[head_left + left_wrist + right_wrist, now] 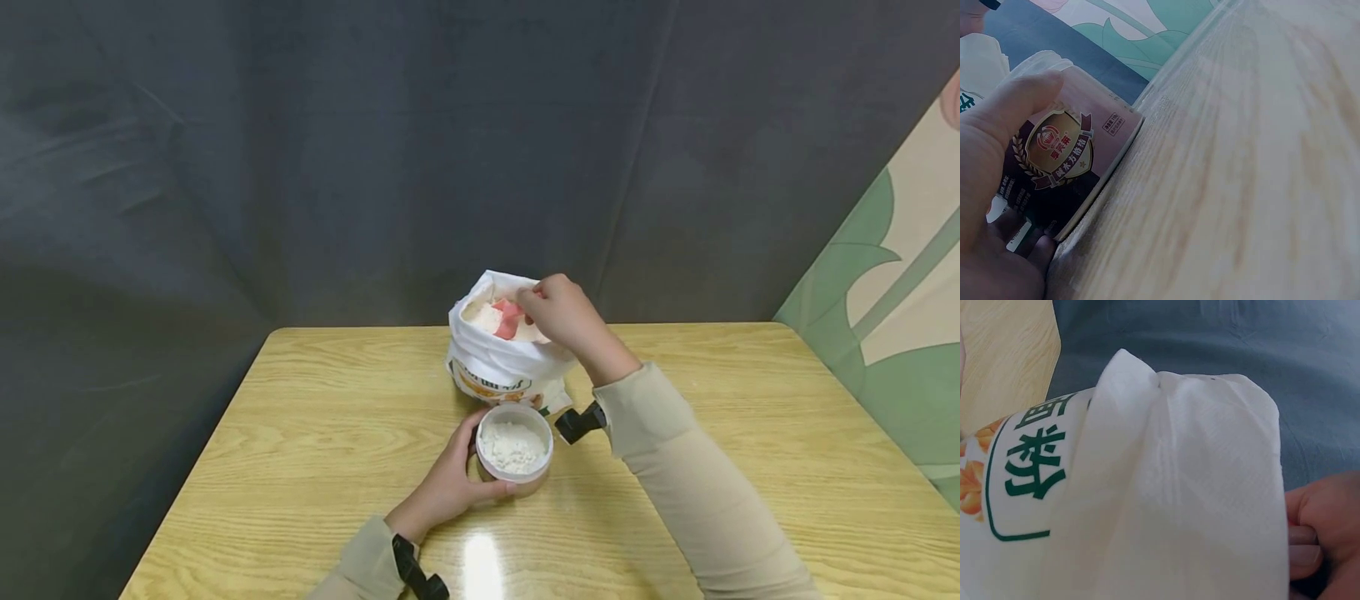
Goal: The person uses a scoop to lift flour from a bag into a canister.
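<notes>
A white flour bag (491,354) with green lettering stands on the table, its top folded open and pale flour showing inside. Over its mouth, my right hand (566,318) grips a pink scoop (507,320), whose head sits at the flour. In the right wrist view the side of the bag (1210,469) hides the scoop and most of the curled fingers. In front of the bag is a round plastic tub (517,478) partly filled with white powder. My left hand (450,485) curls round the tub's left side; its printed label (1057,147) shows in the left wrist view.
The wood-grain table (337,417) carries the bag and tub. A dark cloth (375,167) hangs behind it and on the left. To the right stands a panel with green leaf shapes (915,392). Both wrists wear black camera mounts (581,423).
</notes>
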Tool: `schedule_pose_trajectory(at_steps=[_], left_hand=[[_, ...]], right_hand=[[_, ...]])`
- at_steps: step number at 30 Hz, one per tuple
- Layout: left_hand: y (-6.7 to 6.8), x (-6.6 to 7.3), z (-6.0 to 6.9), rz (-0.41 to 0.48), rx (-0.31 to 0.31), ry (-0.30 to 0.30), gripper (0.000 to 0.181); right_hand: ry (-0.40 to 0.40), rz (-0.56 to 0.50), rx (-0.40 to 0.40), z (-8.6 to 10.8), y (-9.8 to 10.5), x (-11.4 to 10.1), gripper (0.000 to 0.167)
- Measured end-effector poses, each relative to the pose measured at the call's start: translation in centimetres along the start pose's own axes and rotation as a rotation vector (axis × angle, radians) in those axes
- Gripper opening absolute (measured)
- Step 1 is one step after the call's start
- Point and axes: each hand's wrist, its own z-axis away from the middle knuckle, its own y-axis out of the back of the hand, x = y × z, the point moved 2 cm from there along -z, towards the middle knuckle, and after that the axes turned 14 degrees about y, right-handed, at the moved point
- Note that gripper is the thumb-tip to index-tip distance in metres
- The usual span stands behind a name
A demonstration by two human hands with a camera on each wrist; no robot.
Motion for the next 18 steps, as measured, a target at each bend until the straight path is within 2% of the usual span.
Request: schedule_pose_trajectory(at_steps=[12,18], left_hand=[[-0.1,-0.1,0.1,-0.005,0.002,0.000,0.103],[-0.2,-0.1,0.2,-0.007,-0.002,0.003,0.103]], right_hand=[[0.015,-0.153,-0.005,0.7,1.0,-0.1,0.042],[-0.034,-0.178,-0.009,1.3,1.3,0.0,0.042]])
